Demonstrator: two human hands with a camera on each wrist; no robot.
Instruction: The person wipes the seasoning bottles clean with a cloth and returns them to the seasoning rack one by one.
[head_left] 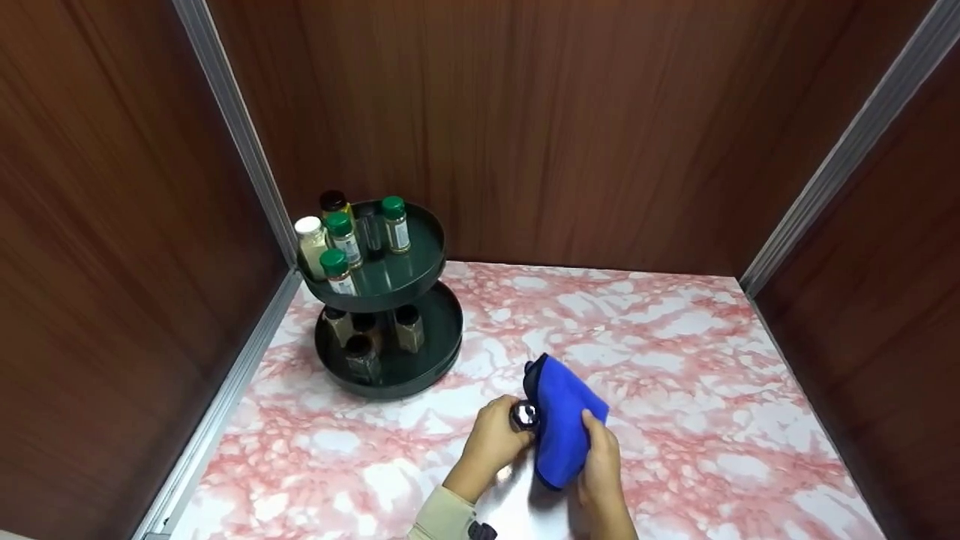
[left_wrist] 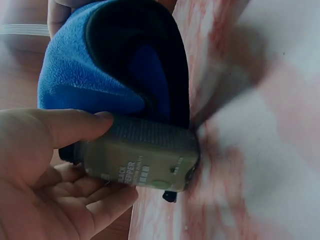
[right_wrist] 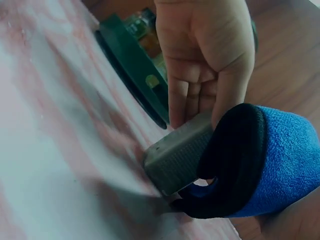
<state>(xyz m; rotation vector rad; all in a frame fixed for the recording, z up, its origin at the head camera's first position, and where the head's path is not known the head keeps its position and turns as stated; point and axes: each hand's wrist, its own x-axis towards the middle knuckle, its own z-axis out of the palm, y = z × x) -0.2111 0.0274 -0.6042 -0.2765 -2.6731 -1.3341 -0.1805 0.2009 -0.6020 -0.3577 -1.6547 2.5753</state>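
Note:
My left hand (head_left: 491, 441) grips a black pepper jar (left_wrist: 150, 159) between thumb and fingers. The jar has a dark cap, and the "BLACK PEPPER" label shows in the left wrist view. A blue cloth (head_left: 566, 424) with a dark edging is pinched in my right hand (head_left: 602, 465), thumb on its outer face. Folded over into a curve, the cloth lies against the jar's side. In the right wrist view the jar's base hangs low, close over the marbled table.
A dark green two-tier round rack (head_left: 409, 281) stands at the back left. Its upper tray carries several jars with green, white and dark caps, its lower tray several dark-capped jars (head_left: 409, 330). Wood-patterned panels (head_left: 487, 135) enclose the pink-and-white table (head_left: 675, 337).

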